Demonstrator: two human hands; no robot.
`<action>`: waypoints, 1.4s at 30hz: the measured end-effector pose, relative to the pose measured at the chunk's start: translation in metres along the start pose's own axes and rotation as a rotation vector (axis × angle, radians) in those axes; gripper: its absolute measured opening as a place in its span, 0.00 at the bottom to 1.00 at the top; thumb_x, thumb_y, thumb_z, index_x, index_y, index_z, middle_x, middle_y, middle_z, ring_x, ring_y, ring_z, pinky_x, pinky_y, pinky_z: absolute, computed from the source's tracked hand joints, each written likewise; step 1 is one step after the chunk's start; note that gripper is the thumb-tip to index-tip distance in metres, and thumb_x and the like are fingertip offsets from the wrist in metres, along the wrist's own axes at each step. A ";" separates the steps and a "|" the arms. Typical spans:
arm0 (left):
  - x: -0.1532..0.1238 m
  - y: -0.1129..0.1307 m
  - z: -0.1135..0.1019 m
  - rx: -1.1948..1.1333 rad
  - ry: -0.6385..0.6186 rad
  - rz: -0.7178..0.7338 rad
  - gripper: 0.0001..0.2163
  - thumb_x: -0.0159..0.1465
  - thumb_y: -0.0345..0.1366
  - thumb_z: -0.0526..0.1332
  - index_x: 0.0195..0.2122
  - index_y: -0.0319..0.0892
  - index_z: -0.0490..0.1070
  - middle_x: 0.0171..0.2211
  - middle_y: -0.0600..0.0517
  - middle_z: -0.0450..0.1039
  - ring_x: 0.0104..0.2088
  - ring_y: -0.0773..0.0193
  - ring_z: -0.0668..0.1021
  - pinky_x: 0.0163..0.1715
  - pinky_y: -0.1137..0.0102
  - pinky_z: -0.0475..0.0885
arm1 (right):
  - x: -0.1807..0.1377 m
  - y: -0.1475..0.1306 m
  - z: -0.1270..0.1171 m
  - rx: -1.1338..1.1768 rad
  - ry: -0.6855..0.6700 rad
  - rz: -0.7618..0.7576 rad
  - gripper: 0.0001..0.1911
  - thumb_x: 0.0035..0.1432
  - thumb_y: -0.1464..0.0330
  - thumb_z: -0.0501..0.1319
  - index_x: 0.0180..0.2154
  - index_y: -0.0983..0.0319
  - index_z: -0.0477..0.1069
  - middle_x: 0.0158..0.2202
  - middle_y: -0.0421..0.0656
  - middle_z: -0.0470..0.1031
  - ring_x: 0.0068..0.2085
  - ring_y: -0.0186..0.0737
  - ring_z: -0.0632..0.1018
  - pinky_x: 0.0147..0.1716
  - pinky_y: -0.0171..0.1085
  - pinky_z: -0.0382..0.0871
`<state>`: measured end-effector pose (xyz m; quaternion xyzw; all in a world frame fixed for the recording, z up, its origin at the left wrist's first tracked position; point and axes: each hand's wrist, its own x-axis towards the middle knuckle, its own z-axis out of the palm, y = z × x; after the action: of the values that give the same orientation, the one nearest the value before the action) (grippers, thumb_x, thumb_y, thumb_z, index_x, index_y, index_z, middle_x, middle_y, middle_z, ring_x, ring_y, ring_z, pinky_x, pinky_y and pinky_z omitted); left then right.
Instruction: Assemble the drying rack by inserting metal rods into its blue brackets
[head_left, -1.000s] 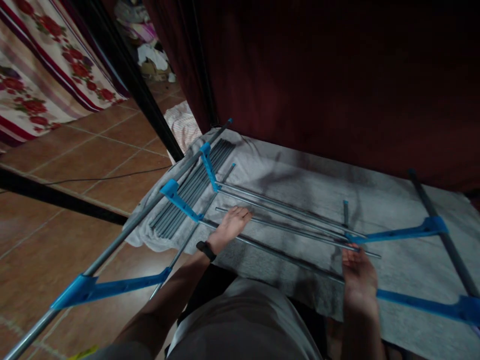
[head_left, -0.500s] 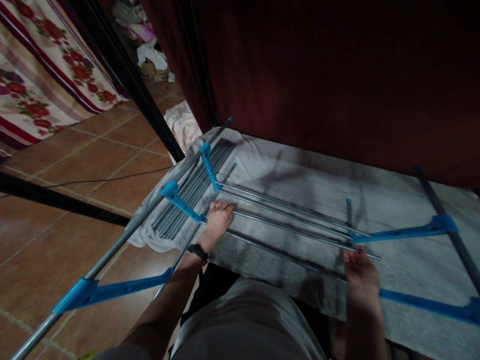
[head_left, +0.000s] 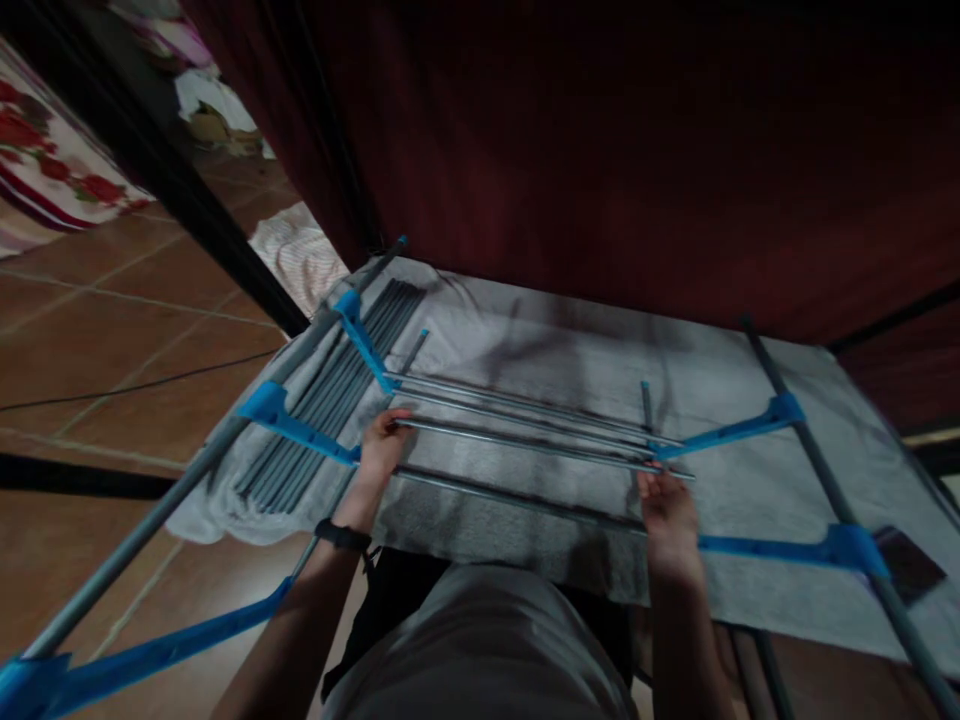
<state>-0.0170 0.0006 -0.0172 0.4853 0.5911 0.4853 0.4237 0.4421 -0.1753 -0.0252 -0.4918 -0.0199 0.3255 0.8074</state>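
A thin metal rod (head_left: pixel 517 442) spans the space between my hands, lying crosswise in a frame of grey tubes and blue plastic brackets. My left hand (head_left: pixel 381 448), with a dark band on its wrist, pinches the rod's left end, close to a blue bracket (head_left: pixel 319 438). Palm up, my right hand (head_left: pixel 667 508) has its fingers curled at the rod near its right end, beside another blue bracket (head_left: pixel 727 437). Just beyond lie two more rods, and nearer my body a thicker grey crossbar (head_left: pixel 517 497) joins the two sides.
Under the frame is a surface covered with a grey blanket (head_left: pixel 757 500). A row of loose grey tubes (head_left: pixel 337 400) lies at its left. Dark red curtain (head_left: pixel 562 150) hangs behind. Black poles (head_left: pixel 187 210) stand at left over the tiled floor. A dark flat object (head_left: pixel 909 565) rests at right.
The view has swung right, so everything sits further left. My left hand has gone from resting over the rod's end to pinching it; the right hand stays at the other end.
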 end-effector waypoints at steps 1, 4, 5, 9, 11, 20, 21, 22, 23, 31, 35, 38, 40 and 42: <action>0.001 0.002 0.000 -0.053 0.023 -0.032 0.11 0.54 0.31 0.67 0.38 0.40 0.75 0.31 0.54 0.75 0.31 0.63 0.77 0.37 0.66 0.77 | -0.002 0.001 0.002 0.004 0.014 -0.003 0.14 0.47 0.75 0.73 0.29 0.57 0.69 0.29 0.34 0.81 0.31 0.32 0.83 0.40 0.35 0.83; 0.002 0.010 -0.001 -0.372 0.115 -0.253 0.12 0.52 0.29 0.71 0.38 0.39 0.76 0.32 0.53 0.78 0.33 0.65 0.80 0.39 0.69 0.79 | -0.004 0.004 0.007 0.015 0.039 0.015 0.14 0.48 0.76 0.72 0.30 0.57 0.69 0.31 0.34 0.82 0.35 0.32 0.84 0.43 0.36 0.84; 0.002 0.013 -0.001 -0.419 0.142 -0.300 0.12 0.51 0.27 0.71 0.37 0.39 0.76 0.32 0.53 0.78 0.33 0.65 0.80 0.39 0.70 0.79 | -0.004 0.005 0.009 0.019 0.047 0.017 0.14 0.49 0.76 0.72 0.30 0.57 0.68 0.31 0.33 0.82 0.36 0.31 0.84 0.43 0.36 0.84; 0.003 0.025 0.001 -0.487 0.265 -0.386 0.10 0.55 0.21 0.68 0.35 0.40 0.75 0.29 0.55 0.78 0.31 0.67 0.81 0.36 0.73 0.81 | -0.008 0.006 0.015 0.027 0.064 0.016 0.17 0.49 0.73 0.74 0.29 0.57 0.66 0.31 0.32 0.81 0.35 0.30 0.84 0.42 0.33 0.83; 0.004 0.030 0.002 -0.521 0.308 -0.440 0.09 0.58 0.18 0.65 0.35 0.39 0.74 0.28 0.55 0.78 0.30 0.68 0.81 0.34 0.74 0.81 | -0.012 0.005 0.016 0.029 0.061 0.014 0.18 0.48 0.72 0.76 0.28 0.57 0.66 0.30 0.32 0.80 0.34 0.29 0.83 0.43 0.33 0.83; -0.001 0.059 0.003 -0.581 0.248 -0.604 0.11 0.63 0.15 0.60 0.30 0.37 0.72 0.27 0.53 0.79 0.27 0.70 0.81 0.36 0.77 0.79 | -0.022 -0.009 0.028 0.029 -0.022 -0.008 0.14 0.49 0.71 0.76 0.30 0.56 0.72 0.34 0.33 0.82 0.39 0.30 0.83 0.46 0.33 0.81; -0.002 0.060 0.003 -0.583 0.249 -0.609 0.11 0.63 0.15 0.60 0.30 0.38 0.72 0.27 0.53 0.79 0.26 0.70 0.81 0.35 0.77 0.79 | -0.022 -0.011 0.030 0.031 -0.026 -0.013 0.14 0.49 0.71 0.76 0.31 0.56 0.72 0.34 0.33 0.82 0.39 0.30 0.83 0.46 0.33 0.81; -0.002 0.061 0.004 -0.587 0.254 -0.615 0.12 0.64 0.15 0.59 0.30 0.38 0.72 0.27 0.53 0.79 0.26 0.70 0.81 0.34 0.78 0.80 | -0.022 -0.013 0.032 0.032 -0.031 -0.019 0.14 0.48 0.71 0.76 0.31 0.56 0.72 0.35 0.33 0.82 0.40 0.30 0.84 0.47 0.33 0.81; -0.002 0.062 0.004 -0.590 0.265 -0.623 0.12 0.64 0.15 0.58 0.29 0.38 0.72 0.26 0.54 0.79 0.26 0.70 0.80 0.33 0.78 0.80 | -0.022 -0.015 0.033 0.032 -0.035 -0.024 0.15 0.47 0.70 0.77 0.31 0.56 0.73 0.35 0.33 0.82 0.40 0.30 0.84 0.47 0.32 0.81; 0.008 0.063 0.003 -0.627 0.274 -0.604 0.09 0.63 0.19 0.62 0.30 0.39 0.72 0.26 0.56 0.78 0.25 0.71 0.79 0.30 0.78 0.78 | -0.023 -0.026 0.041 0.027 0.003 -0.073 0.23 0.46 0.57 0.82 0.31 0.56 0.70 0.26 0.27 0.77 0.29 0.26 0.80 0.38 0.29 0.80; 0.010 0.069 -0.001 -0.629 0.281 -0.579 0.09 0.61 0.18 0.61 0.31 0.40 0.73 0.28 0.55 0.79 0.28 0.69 0.80 0.31 0.77 0.78 | -0.024 -0.037 0.052 0.050 -0.028 -0.103 0.22 0.47 0.60 0.82 0.30 0.57 0.71 0.29 0.30 0.80 0.32 0.27 0.81 0.41 0.30 0.80; 0.009 0.074 -0.002 -0.634 0.277 -0.572 0.10 0.61 0.18 0.60 0.30 0.40 0.73 0.29 0.54 0.79 0.30 0.68 0.81 0.32 0.77 0.78 | -0.021 -0.045 0.060 0.057 -0.034 -0.086 0.16 0.50 0.65 0.80 0.33 0.58 0.75 0.34 0.34 0.82 0.35 0.29 0.82 0.41 0.30 0.80; 0.009 0.075 -0.002 -0.656 0.270 -0.567 0.11 0.62 0.19 0.58 0.30 0.41 0.73 0.30 0.54 0.80 0.31 0.67 0.81 0.32 0.76 0.78 | -0.019 -0.049 0.063 0.053 -0.033 -0.061 0.13 0.52 0.68 0.79 0.36 0.58 0.77 0.35 0.34 0.83 0.35 0.29 0.82 0.40 0.30 0.80; 0.009 0.074 -0.001 -0.669 0.272 -0.561 0.11 0.62 0.19 0.57 0.29 0.41 0.72 0.31 0.54 0.80 0.33 0.66 0.81 0.32 0.75 0.78 | -0.016 -0.050 0.064 0.043 -0.049 -0.051 0.12 0.54 0.68 0.77 0.38 0.57 0.78 0.36 0.35 0.83 0.36 0.29 0.83 0.41 0.30 0.80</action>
<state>-0.0079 0.0135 0.0555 0.0748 0.5607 0.5754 0.5907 0.4321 -0.1487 0.0526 -0.4658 -0.0451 0.3170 0.8250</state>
